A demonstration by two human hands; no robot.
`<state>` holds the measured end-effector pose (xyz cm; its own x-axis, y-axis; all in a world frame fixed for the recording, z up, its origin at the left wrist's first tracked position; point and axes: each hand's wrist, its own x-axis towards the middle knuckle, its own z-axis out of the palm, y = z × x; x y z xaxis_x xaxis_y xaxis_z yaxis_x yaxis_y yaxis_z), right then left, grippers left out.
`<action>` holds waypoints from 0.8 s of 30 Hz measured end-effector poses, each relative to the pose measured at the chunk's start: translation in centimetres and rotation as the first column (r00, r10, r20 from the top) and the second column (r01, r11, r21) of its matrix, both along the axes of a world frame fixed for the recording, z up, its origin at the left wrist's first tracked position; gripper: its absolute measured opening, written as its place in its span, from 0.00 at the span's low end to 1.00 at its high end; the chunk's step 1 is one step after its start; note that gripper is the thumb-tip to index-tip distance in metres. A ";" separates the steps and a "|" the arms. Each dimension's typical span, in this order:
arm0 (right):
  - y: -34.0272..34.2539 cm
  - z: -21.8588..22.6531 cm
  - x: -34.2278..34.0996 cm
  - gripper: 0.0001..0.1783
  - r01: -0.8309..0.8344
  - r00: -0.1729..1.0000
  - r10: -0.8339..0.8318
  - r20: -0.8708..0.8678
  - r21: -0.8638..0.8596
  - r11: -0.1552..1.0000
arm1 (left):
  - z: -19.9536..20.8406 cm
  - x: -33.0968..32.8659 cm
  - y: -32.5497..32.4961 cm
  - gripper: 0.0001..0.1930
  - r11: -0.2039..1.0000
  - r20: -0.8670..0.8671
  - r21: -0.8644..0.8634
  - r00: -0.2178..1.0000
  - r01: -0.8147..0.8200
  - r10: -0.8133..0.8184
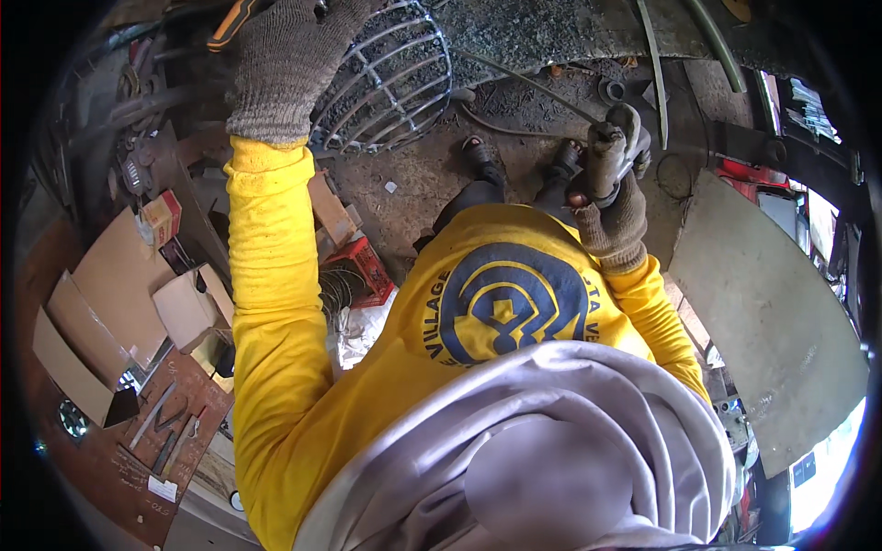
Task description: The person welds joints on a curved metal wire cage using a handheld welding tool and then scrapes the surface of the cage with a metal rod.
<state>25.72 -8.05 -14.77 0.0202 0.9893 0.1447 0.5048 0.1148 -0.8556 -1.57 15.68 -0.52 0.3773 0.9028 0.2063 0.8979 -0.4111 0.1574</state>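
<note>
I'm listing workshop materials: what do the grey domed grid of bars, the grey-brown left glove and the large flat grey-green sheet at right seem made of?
Grey domed grid of bars: likely metal, partly shiny; bright highlights run along it.
Grey-brown left glove: knitted yarn, fibre uncertain, matte; fine ribbing shows.
Large flat grey-green sheet: perhaps metal or board, dull; its scuffed face leaves that open.

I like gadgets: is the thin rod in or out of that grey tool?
In, it seems: the thin rod runs into the grey tool in the right hand.

Shirt (413,358) yellow — navy ringed emblem (514,303); gloves (289,73) brown-grey; cage (377,81) silvery
</note>
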 end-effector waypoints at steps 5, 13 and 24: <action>-0.1 0.4 -0.2 0.28 0.026 0.998 -0.030 -0.055 -0.064 0.998 | 0.8 0.8 -0.4 0.21 0.998 0.024 -0.048 0.999 -0.027 0.028; -0.4 0.2 -0.3 0.28 0.042 0.989 -0.062 -0.132 -0.152 0.988 | 0.2 0.5 -0.4 0.26 1.000 0.020 -0.004 0.999 -0.030 0.030; -0.3 -0.2 -0.6 0.28 0.065 0.982 -0.093 -0.165 -0.167 0.984 | 0.7 0.8 -0.2 0.31 0.990 -0.126 -0.086 0.987 -0.109 0.098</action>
